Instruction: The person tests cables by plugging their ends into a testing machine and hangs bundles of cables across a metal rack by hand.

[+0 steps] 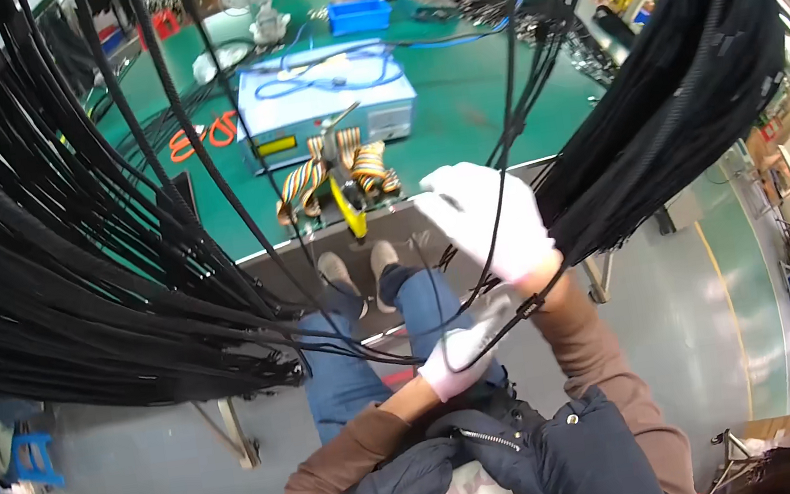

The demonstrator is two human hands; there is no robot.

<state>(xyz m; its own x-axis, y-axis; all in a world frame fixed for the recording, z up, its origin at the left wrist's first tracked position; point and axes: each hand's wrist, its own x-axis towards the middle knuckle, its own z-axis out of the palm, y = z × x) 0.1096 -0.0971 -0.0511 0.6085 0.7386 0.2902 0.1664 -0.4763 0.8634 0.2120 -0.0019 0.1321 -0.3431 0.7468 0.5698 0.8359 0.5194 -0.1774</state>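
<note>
Both my hands wear white gloves. My left hand [460, 361] is low in front of my lap, its fingers closed around a thin black cable [440, 316] that loops across it. Part of those fingers is blurred. Farther out and to the right, my right hand [492, 218] is raised near the table's front edge, fingers reaching left with a gap showing between them. A black cable passes in front of that hand; nothing plainly sits in its grip. Just left of it stands a toggle clamp with a yellow handle [349, 208], beside striped ribbon cables [303, 187].
Thick bundles of black cables hang at left [70, 303] and right [687, 95], with single strands crossing between. On the green table [486, 103] stand a light-blue tester box [324, 100], a blue bin [360, 16] and an orange coil [187, 143]. A blue stool [36, 459] is at far left.
</note>
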